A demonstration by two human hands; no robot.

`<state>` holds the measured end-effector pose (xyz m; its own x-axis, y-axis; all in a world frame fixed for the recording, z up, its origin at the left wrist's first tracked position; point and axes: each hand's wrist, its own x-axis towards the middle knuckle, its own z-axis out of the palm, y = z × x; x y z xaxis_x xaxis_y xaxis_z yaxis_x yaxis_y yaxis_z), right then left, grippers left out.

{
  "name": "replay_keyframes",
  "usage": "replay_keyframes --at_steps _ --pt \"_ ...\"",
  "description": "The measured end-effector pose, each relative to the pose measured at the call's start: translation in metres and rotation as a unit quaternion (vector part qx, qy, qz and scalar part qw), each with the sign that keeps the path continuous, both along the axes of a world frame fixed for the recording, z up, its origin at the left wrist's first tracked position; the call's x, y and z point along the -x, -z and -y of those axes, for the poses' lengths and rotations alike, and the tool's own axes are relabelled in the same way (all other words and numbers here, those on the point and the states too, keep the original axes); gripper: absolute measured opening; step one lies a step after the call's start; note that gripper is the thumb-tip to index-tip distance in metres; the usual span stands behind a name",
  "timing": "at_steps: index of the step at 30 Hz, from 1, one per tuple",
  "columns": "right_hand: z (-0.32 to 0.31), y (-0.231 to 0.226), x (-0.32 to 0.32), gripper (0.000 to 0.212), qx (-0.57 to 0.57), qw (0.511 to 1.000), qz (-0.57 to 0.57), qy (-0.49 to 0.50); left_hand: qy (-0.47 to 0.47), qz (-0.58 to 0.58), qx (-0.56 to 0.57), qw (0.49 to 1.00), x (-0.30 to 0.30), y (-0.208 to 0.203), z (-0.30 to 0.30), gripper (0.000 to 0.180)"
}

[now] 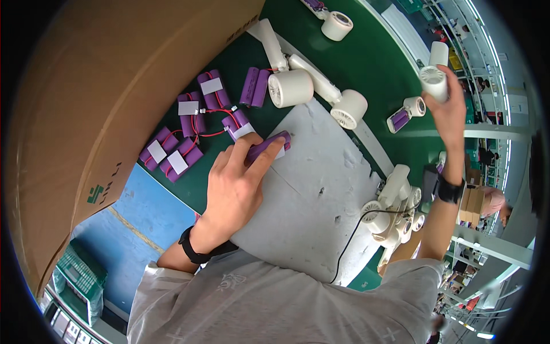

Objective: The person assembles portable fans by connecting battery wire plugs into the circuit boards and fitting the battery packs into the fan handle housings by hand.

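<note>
My left hand (238,178) is closed around a purple battery pack (282,139) over the upper left part of a grey foam pad (321,189). Just beyond those fingers lie several more purple battery packs (192,123) with white labels and red wires. At the far right my right hand (451,114) grips a white handheld fan (433,83) by its round grille head, its handle pointing away from me. Below that hand, a white fan with a purple battery in its open handle (399,119) rests on the green table.
Two white fans (292,89) (349,109) lie along a white strip beyond the pad. A pile of white fans (395,200) and a black cable (350,238) sit at the pad's right edge. A large cardboard box (114,86) stands at the left. Another fan (337,26) is at the far side.
</note>
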<state>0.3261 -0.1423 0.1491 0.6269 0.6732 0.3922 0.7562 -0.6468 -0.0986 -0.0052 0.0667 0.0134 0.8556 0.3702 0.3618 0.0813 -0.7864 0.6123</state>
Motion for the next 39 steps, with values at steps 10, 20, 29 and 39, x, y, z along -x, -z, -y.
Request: replay_keyframes --at_steps 10,20,29,39 --pt "0.027 -0.026 0.178 0.062 -0.16 0.769 -0.617 0.049 0.076 0.079 0.213 0.971 0.012 -0.011 0.002 0.042" --pt "-0.002 0.092 0.238 0.032 -0.074 0.978 -0.191 0.032 0.174 0.134 0.376 0.9 0.027 -0.023 0.023 0.038" --pt "0.024 0.056 0.276 0.027 -0.253 0.927 -0.268 -0.07 0.338 0.091 0.422 0.836 0.005 -0.051 0.061 0.04" --pt "0.047 0.106 0.296 0.023 -0.183 0.907 -0.379 0.006 0.295 -0.028 0.086 0.951 0.007 -0.003 0.044 0.046"
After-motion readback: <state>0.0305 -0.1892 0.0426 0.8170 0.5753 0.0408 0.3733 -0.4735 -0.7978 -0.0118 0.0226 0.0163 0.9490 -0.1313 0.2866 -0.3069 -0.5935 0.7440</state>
